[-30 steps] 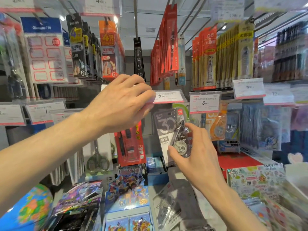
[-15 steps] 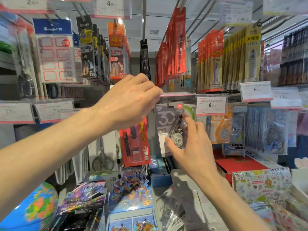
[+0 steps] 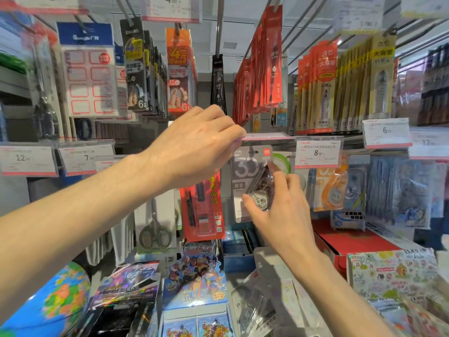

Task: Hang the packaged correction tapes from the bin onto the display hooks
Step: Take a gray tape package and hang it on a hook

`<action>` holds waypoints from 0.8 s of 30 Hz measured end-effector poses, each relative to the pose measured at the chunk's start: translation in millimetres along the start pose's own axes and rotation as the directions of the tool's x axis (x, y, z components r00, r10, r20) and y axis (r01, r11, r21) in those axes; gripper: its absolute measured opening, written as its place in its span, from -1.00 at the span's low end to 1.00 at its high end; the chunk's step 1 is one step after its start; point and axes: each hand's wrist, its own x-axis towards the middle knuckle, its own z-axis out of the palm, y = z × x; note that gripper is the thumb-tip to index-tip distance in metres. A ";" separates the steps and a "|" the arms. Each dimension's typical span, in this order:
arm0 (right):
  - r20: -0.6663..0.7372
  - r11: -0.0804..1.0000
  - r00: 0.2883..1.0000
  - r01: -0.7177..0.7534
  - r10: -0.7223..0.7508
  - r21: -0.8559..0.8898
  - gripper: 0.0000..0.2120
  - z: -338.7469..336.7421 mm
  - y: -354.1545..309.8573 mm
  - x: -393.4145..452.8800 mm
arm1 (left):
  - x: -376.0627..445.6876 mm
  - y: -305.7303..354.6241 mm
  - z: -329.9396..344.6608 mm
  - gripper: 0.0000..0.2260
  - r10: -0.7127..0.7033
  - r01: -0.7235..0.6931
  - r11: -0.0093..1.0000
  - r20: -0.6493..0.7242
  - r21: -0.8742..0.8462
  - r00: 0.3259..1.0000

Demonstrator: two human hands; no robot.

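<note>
A grey packaged correction tape (image 3: 245, 176) with a large "30" hangs at the display hook (image 3: 254, 150) in the middle row. My right hand (image 3: 279, 210) pinches its clear blister between thumb and fingers. My left hand (image 3: 194, 147) pinches the price tag flap (image 3: 267, 136) above that hook and holds it tipped up flat. More packaged correction tapes lie in the bin (image 3: 257, 310) at the bottom centre, below my right forearm.
An orange correction tape pack (image 3: 330, 188) and an 8.00 price tag (image 3: 318, 153) hang just right. A red pen pack (image 3: 202, 207) and scissors (image 3: 155, 229) hang left. Rows of red and yellow packs hang above; sticker and card boxes sit below.
My right hand has raised the grey pack from low beside the hook up to the hook. My left hand has tipped the price tag from facing me to flat.
</note>
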 end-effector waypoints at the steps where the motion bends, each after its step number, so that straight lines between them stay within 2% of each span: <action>1: 0.005 1.000 1.000 -0.004 0.004 -0.008 -0.43 1.3 0.2 0.1 | 0.1 0.2 0.3 -0.65 -0.002 0.002 1.000 0.001 -0.001 1.000; 6: 0.049 0.998 0.998 -0.028 0.030 -0.055 -0.49 11.6 -0.3 1.8 | 0.5 0.5 0.1 -0.65 -0.002 0.002 1.000 0.007 -0.001 1.000; 10: 0.086 0.994 0.993 -0.076 0.083 -0.080 -0.64 21.5 -1.3 8.1 | 0.7 0.7 -0.7 -0.67 0.001 -0.001 1.000 0.009 0.002 1.000; 11: 0.092 0.993 0.991 -0.090 0.097 -0.080 -0.62 24.6 -0.2 10.4 | 0.8 0.8 -0.9 -0.67 0.001 -0.001 1.000 0.010 0.005 1.000; 15: 0.089 0.994 0.990 -0.102 0.106 -0.044 -0.27 41.2 5.4 18.3 | 0.6 0.7 -0.5 -0.66 0.003 -0.003 1.000 0.014 0.013 1.000; 20: 0.077 0.989 0.986 -0.148 0.145 0.030 -0.24 66.6 9.3 23.6 | -0.2 0.3 -0.4 -0.66 0.003 -0.003 1.000 0.022 0.009 1.000; 24: 0.052 0.990 0.989 -0.140 0.142 -0.031 -0.27 81.4 7.3 28.0 | 0.3 0.7 -1.5 -0.66 0.005 -0.005 1.000 0.027 0.013 1.000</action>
